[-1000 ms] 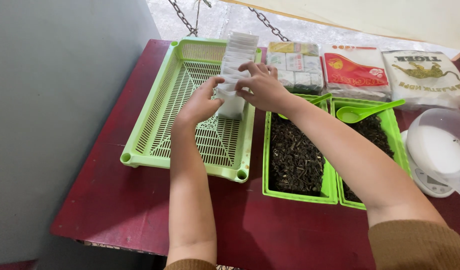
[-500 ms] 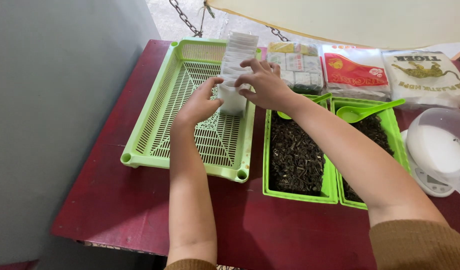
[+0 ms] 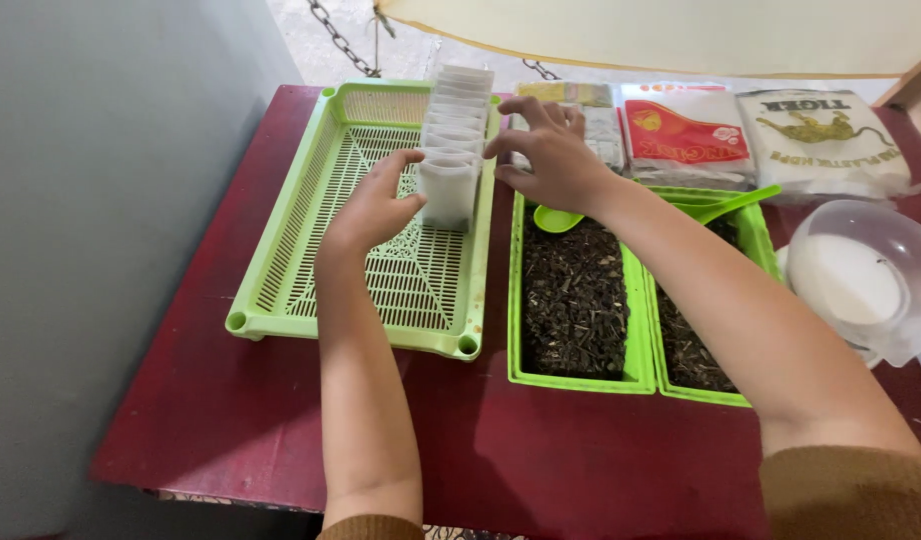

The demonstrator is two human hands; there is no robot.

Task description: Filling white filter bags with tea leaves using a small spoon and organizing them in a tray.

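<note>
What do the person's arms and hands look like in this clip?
Both hands, the left hand and the right hand, are bare: no gloves, rings or watch show. The forearms are bare too, with brown sleeves pushed up near the elbows.

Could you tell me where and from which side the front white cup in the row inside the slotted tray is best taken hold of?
Probably by its side walls, just under the rim, coming from the front and above. The front cup stands upright at the near end of the row, so its back is blocked. The left hand already touches its left wall; the tray floor before it is bare.
</note>
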